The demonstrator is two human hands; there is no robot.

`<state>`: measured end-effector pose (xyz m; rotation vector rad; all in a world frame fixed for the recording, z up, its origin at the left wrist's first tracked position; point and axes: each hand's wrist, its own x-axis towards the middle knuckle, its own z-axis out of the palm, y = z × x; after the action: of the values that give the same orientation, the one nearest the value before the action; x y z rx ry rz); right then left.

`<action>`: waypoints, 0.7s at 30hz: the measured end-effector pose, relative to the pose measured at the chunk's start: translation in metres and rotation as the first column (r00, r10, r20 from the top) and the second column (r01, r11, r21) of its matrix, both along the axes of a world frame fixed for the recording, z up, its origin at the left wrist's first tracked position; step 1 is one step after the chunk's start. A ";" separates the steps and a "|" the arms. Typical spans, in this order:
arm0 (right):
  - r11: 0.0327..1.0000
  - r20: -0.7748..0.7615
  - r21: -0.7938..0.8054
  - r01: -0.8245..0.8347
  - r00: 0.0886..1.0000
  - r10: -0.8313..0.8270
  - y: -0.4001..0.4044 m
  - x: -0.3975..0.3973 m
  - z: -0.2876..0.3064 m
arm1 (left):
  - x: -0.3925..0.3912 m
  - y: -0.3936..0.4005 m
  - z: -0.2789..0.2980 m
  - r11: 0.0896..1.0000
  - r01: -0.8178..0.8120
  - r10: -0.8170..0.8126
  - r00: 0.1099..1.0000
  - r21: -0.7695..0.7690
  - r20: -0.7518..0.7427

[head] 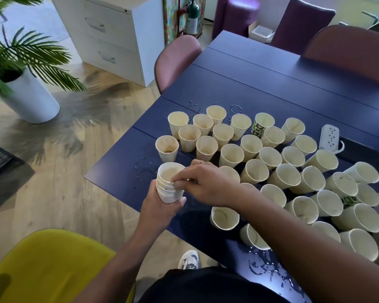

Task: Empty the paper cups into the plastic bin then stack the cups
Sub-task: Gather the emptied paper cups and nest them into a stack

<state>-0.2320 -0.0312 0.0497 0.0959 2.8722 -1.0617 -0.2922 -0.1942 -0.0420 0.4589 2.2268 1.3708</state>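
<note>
White paper cup stack gripped in my left hand. My right hand pinches its top rim above the navy table.

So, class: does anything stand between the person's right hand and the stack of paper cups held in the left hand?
Nothing visible does. The right hand already has its fingertips at the rim of the stack of cream paper cups, which the left hand grips from below at the blue table's corner.

Dark blue panelled table crowded with upright cream paper cups, water puddles at six o'clock, white power strip at three.
</note>
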 end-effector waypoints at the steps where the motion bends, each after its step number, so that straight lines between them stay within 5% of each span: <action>1: 0.999 -0.012 -0.051 0.013 1.000 -0.013 0.000 -0.003 0.003 | -0.001 -0.002 -0.001 1.000 -0.007 0.007 1.000 -0.003 0.003; 3: 0.982 -0.060 -0.146 0.120 0.990 -0.129 0.004 -0.012 0.005 | -0.003 -0.006 -0.002 1.000 -0.020 0.020 1.000 -0.015 0.000; 6: 0.963 -0.107 -0.038 0.267 0.957 -0.269 0.014 -0.034 -0.003 | -0.002 -0.012 -0.001 0.999 -0.045 0.045 0.999 -0.017 0.004; 12: 0.939 0.130 0.338 -0.068 0.991 0.025 0.016 -0.074 -0.032 | 0.003 -0.025 -0.001 0.998 -0.064 0.064 0.997 -0.009 0.032; 17: 0.881 0.262 0.455 -0.131 0.965 0.009 0.016 -0.094 -0.067 | 0.005 -0.031 -0.003 0.995 -0.097 0.097 0.994 -0.012 0.048; 21: 0.878 0.226 0.475 -0.067 0.973 -0.048 0.016 -0.098 -0.083 | 0.005 -0.034 -0.004 0.995 -0.099 0.100 0.994 -0.029 0.037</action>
<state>-0.3304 -0.0156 -0.0336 0.2177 2.8379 -0.2819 -0.2870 -0.2284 -0.0460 0.3138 2.2614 1.3849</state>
